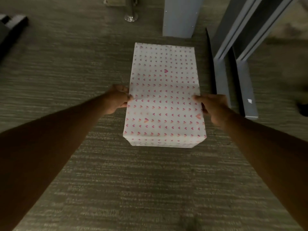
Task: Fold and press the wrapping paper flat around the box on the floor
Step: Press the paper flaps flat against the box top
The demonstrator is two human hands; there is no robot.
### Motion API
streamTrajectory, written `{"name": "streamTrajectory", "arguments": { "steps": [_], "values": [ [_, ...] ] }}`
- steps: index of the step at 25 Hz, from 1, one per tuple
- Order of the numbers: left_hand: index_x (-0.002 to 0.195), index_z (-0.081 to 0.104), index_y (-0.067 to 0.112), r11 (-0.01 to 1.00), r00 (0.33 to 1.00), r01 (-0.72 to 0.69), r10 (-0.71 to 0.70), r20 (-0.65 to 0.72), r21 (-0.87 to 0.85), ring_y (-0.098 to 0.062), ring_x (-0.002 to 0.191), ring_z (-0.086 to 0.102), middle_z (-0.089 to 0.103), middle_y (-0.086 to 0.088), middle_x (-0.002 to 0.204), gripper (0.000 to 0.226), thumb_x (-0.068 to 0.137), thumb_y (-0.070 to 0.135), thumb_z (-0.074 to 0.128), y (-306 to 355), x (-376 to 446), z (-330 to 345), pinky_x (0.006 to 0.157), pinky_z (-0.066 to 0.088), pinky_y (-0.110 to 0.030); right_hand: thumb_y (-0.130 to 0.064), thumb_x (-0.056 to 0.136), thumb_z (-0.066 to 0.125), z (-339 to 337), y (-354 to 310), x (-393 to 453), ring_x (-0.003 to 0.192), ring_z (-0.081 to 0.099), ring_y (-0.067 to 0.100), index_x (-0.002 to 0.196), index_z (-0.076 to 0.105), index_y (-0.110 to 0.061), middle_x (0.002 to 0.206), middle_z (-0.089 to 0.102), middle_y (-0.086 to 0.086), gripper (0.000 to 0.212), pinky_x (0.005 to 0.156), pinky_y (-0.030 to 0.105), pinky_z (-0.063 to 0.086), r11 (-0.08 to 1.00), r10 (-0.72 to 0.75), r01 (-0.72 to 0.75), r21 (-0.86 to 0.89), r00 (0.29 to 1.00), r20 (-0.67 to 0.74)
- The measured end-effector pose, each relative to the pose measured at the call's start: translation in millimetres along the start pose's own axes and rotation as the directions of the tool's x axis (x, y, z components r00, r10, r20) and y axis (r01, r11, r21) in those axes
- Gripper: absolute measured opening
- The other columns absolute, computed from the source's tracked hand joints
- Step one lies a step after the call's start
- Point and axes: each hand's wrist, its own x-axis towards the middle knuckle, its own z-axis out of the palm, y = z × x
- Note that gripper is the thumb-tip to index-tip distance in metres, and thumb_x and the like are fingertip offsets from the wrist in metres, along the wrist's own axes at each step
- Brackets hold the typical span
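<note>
A box wrapped in white paper with small pink hearts lies on the carpet, long side pointing away from me. A paper edge or crease runs across its top between my hands. My left hand grips the box's left side at that crease, thumb on top. My right hand holds the right side at the same level, fingertips on the top face. The near end of the paper is folded down flat. The box itself is hidden under the paper.
Grey-green carpet surrounds the box. Grey metal furniture legs stand close to the right of it, a grey panel just behind it. A chrome foot is at the back, dark objects at far left.
</note>
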Motion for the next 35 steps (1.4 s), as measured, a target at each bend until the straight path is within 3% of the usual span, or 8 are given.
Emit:
{"name": "streamTrajectory", "arguments": {
  "steps": [2, 8, 14, 19, 25, 28, 32, 35],
  "values": [
    [0.093, 0.060, 0.014, 1.000, 1.000, 0.005, -0.004, -0.007, 0.020, -0.019, 0.097, 0.062, 0.064, -0.003, 0.101, 0.011, 0.091, 0.004, 0.057, 3.3, 16.0, 1.5, 0.081, 0.054, -0.032, -0.025, 0.082, 0.081, 3.6, -4.1, 15.9, 0.095, 0.074, 0.020, 0.125, 0.062, -0.005, 0.118, 0.073, 0.010, 0.051, 0.060, 0.025, 0.059, 1.000, 0.003, -0.004, -0.017, 1.000, -0.015],
    [0.087, 0.059, 0.015, 0.999, 0.999, -0.009, 0.011, -0.043, 0.039, -0.014, 0.081, 0.060, 0.061, -0.001, 0.090, 0.014, 0.092, 0.002, 0.055, 14.6, 53.1, 4.3, 0.056, 0.052, -0.022, -0.026, 0.079, 0.084, 9.9, -6.6, 53.0, 0.102, 0.074, 0.026, 0.132, 0.057, -0.007, 0.120, 0.072, 0.011, 0.063, 0.067, 0.032, 0.063, 0.999, 0.009, -0.011, -0.044, 0.998, -0.056],
    [0.086, 0.059, 0.014, 0.999, 0.999, 0.003, -0.001, -0.034, 0.054, -0.017, 0.087, 0.061, 0.061, -0.005, 0.094, 0.013, 0.091, 0.003, 0.056, 12.9, 74.6, 7.7, 0.065, 0.053, -0.026, -0.024, 0.082, 0.082, 11.2, -4.9, 69.9, 0.102, 0.073, 0.028, 0.116, 0.068, -0.004, 0.118, 0.073, 0.014, 0.042, 0.080, 0.039, 0.062, 0.998, -0.012, 0.009, -0.065, 0.999, -0.032],
    [0.087, 0.059, 0.013, 0.995, 0.998, -0.006, 0.011, -0.055, 0.097, -0.019, 0.089, 0.060, 0.060, -0.006, 0.099, 0.011, 0.092, 0.004, 0.056, 6.8, 77.3, 12.6, 0.061, 0.052, -0.025, -0.021, 0.083, 0.081, 11.8, -0.6, 76.4, 0.109, 0.071, 0.030, 0.123, 0.066, -0.004, 0.124, 0.071, 0.016, 0.046, 0.088, 0.043, 0.060, 0.998, 0.004, -0.005, -0.064, 1.000, -0.013],
    [0.111, 0.059, 0.003, 0.955, 0.993, -0.025, 0.057, -0.100, 0.295, -0.025, 0.094, 0.064, 0.064, -0.015, 0.111, 0.023, 0.090, 0.014, 0.060, 6.3, 77.6, 15.9, 0.071, 0.057, -0.032, -0.036, 0.084, 0.079, 16.7, 0.6, 73.6, 0.098, 0.074, 0.025, 0.111, 0.070, -0.019, 0.113, 0.074, 0.010, 0.033, 0.081, 0.042, 0.063, 0.971, -0.059, 0.035, -0.237, 0.994, -0.093],
    [0.137, 0.043, 0.008, 0.758, 0.949, -0.113, 0.273, -0.156, 0.642, -0.035, 0.120, 0.053, 0.051, -0.018, 0.135, 0.063, 0.084, 0.034, 0.066, 8.5, 72.7, 28.0, 0.083, 0.053, -0.039, -0.058, 0.091, 0.060, 22.9, -6.5, 67.5, 0.095, 0.070, 0.023, 0.115, 0.069, -0.018, 0.101, 0.071, 0.003, 0.047, 0.070, 0.030, 0.054, 0.692, -0.364, 0.212, -0.690, 0.928, -0.080],
    [0.152, 0.010, 0.015, 0.285, 0.767, -0.273, 0.641, 0.029, 0.919, -0.039, 0.145, 0.020, 0.020, -0.019, 0.159, 0.099, 0.079, 0.063, 0.054, 19.4, 69.8, 28.6, 0.116, 0.021, -0.051, -0.064, 0.089, 0.053, 34.1, -25.8, 68.9, 0.147, 0.036, 0.039, 0.156, 0.031, -0.013, 0.160, 0.039, 0.018, 0.087, 0.116, 0.053, 0.038, 0.284, -0.602, 0.396, -0.873, 0.782, 0.159],
    [0.154, -0.004, 0.015, 0.156, 0.677, -0.286, 0.731, 0.084, 0.945, -0.037, 0.149, -0.002, -0.001, -0.021, 0.162, 0.108, 0.076, 0.073, 0.044, 33.4, 69.4, 25.3, 0.118, -0.003, -0.046, -0.073, 0.088, 0.043, 44.1, -45.5, 66.1, 0.158, 0.003, 0.036, 0.163, 0.006, -0.010, 0.171, 0.004, 0.020, 0.104, 0.128, 0.050, 0.006, 0.093, -0.611, 0.422, -0.902, 0.739, 0.283]
  ]
}}
